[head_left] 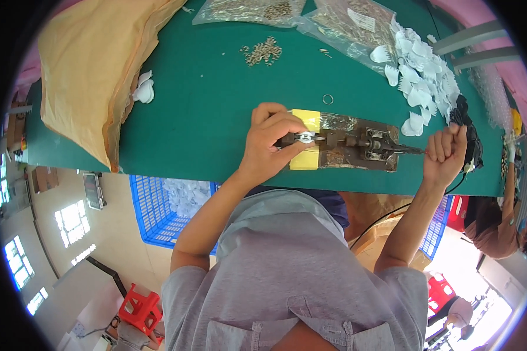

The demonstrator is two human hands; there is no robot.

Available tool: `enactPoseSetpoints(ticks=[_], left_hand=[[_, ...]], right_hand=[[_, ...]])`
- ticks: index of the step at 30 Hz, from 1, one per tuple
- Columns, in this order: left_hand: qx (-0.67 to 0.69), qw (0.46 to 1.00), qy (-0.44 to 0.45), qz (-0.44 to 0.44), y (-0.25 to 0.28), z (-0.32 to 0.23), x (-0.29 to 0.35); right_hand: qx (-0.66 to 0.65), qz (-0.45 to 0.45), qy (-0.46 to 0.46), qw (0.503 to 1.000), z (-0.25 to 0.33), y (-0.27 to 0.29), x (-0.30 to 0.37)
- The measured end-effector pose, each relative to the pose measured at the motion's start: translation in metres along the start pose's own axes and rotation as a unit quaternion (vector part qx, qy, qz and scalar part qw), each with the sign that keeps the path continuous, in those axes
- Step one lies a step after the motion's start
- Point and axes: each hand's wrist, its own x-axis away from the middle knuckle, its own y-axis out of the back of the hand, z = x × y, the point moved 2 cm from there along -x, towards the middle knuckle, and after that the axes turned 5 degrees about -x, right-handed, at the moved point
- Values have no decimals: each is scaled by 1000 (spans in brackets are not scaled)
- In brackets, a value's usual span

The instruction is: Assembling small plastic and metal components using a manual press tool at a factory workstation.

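My left hand (272, 140) is closed, thumb and fingers pinching a small white piece (305, 138) at the left end of a metal hand press (380, 145). The press lies lengthwise on the green table, with yellow tape or card (303, 162) around its left part. At its right end, my right hand (445, 153) is wrapped around the lever (411, 150); the grip itself is hidden by the fingers. A bundle of black material (473, 143) sits just beside that hand. Beyond the press lies a thin metal ring (328, 99).
White foot-shaped pieces (421, 76) are heaped at the far right. Small metal parts (263, 51) lie loose near clear bags (357, 26). A large brown paper sack (93, 76) stands at left, with white pieces (144, 88) beside it. Blue crates (152, 216) sit below the table edge.
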Motion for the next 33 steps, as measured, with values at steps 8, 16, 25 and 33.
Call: enactPoseSetpoints(ticks=[8, 16, 25, 33], left_hand=[[285, 958, -40, 6, 114, -11, 34], [-270, 948, 122, -117, 228, 56, 37], [-491, 859, 12, 147, 254, 112, -24], [-547, 829, -46, 104, 265, 93, -34]], right_hand=[[-282, -31, -105, 953, -23, 105, 9], [-317, -18, -130, 939, -33, 106, 3], [-244, -67, -120, 960, -18, 106, 16], [362, -221, -5, 905, -19, 38, 6]])
